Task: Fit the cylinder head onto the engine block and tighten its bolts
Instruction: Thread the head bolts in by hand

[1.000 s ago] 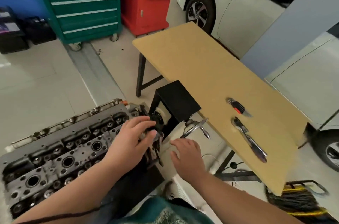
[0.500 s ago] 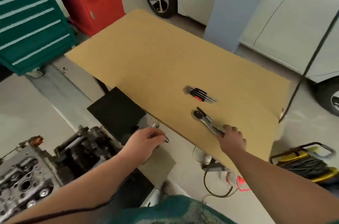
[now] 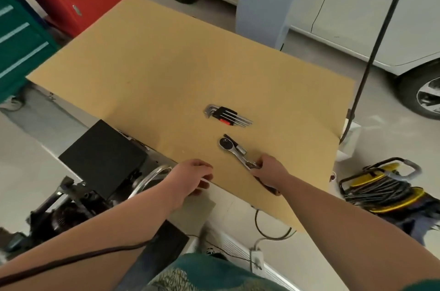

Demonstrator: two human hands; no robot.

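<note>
The right hand (image 3: 269, 170) curls its fingers round the ratchet (image 3: 234, 151) handle at 5 o'clock on the tan surface (image 3: 166, 81). The ratchet head points to 11 o'clock, just below the hex keys (image 3: 227, 115). The left hand (image 3: 190, 178) rests loosely curled at the surface's near edge, gripping nothing. The engine (image 3: 69, 209) shows at 8 o'clock.

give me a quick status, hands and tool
Right hand has a grip on the ratchet handle. Left hand at table edge, holds nothing. Nothing in the way.
</note>
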